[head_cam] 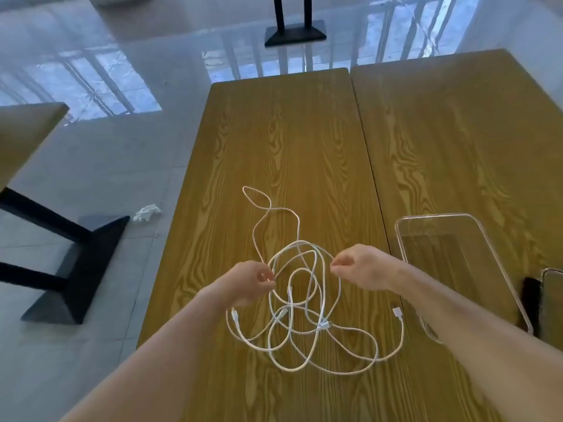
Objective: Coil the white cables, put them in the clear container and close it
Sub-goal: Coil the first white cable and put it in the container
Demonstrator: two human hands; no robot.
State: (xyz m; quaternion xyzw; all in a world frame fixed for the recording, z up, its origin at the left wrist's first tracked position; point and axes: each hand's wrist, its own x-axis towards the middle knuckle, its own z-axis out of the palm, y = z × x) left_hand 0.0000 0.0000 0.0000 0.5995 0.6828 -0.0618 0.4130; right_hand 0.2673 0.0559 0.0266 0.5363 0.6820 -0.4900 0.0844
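A loose tangle of white cables (300,303) lies on a wood-grain desk (283,141), spread in overlapping loops with several connector ends showing. The left hand (248,283) pinches a strand at the tangle's left edge with curled fingers. The right hand (361,269) pinches a strand at the tangle's right edge. Right of the cables, well apart from them, an open clear container (457,263) rests on the desk. Right of the container sits a second clear piece (553,300), partly cut off.
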